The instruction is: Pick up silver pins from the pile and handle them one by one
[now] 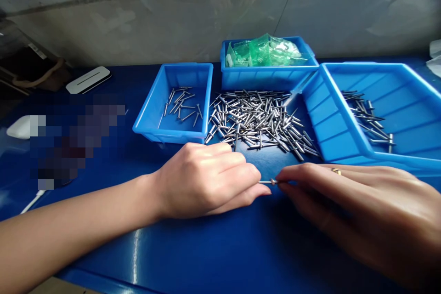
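My left hand (pixel 213 179) is closed on the thin shank of a metal rivet (pixel 265 182), low over the blue table. Fingertips of my right hand (pixel 358 206) pinch the same rivet at its flanged end, so it lies level between both hands. Behind them a loose pile of metal rivets (pixel 255 119) rests on the table. A blue bin (pixel 172 135) left of the pile holds several rivets. More rivets lie in the larger blue bin (pixel 396 101) on the right.
Green plastic bags (pixel 260 50) fill a blue bin (pixel 268 76) at the back, near the wall (pixel 155 32). On the left of the table (pixel 206 252) are a white-topped device (pixel 88 80), a white object (pixel 22 127), a cable (pixel 32 202) and a blurred-out item.
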`<state>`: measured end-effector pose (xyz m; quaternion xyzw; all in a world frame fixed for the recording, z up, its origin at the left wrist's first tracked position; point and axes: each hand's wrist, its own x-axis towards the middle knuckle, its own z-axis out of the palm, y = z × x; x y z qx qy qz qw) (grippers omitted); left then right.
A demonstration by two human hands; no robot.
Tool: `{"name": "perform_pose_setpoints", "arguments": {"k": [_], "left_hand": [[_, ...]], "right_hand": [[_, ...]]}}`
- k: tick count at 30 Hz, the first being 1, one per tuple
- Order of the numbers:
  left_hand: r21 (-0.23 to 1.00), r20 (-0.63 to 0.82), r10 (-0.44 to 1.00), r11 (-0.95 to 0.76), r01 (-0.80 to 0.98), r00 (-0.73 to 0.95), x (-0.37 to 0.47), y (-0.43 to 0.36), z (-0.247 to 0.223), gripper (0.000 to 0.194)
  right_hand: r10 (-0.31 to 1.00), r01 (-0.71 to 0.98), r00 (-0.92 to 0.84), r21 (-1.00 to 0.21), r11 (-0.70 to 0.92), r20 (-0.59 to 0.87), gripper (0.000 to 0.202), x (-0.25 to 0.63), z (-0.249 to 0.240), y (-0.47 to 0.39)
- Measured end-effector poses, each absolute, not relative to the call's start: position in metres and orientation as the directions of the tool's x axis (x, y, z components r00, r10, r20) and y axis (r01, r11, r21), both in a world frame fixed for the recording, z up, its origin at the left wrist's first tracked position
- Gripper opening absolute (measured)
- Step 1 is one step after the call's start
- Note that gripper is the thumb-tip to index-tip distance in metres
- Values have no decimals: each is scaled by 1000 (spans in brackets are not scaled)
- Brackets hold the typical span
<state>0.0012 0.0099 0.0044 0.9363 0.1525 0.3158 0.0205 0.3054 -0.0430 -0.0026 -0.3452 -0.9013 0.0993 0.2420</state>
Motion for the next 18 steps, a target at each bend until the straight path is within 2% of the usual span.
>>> {"name": "perform_pose_setpoints", "arguments": {"k": [3, 9, 12, 15, 18], "left_hand": [[147, 595, 301, -952, 267, 745, 0, 9, 6, 35], [171, 577, 222, -974, 149, 786, -2, 9, 12, 29], [125, 611, 250, -967, 220, 751, -3, 9, 10, 25], [73, 593, 299, -945, 320, 748, -2, 10, 5, 30], [21, 543, 288, -944, 330, 789, -1, 11, 1, 34]], "right_hand": [[692, 590, -617, -363, 722, 374, 34, 304, -3, -42], [660, 551, -638, -364, 751, 397, 47, 296, -2, -45], [672, 556, -626, -377, 741, 396, 34, 299, 2, -44], [690, 572, -602, -386, 723, 401, 15, 304, 5, -43], [667, 574, -599, -344, 743, 442, 13, 310, 6, -45]]}}
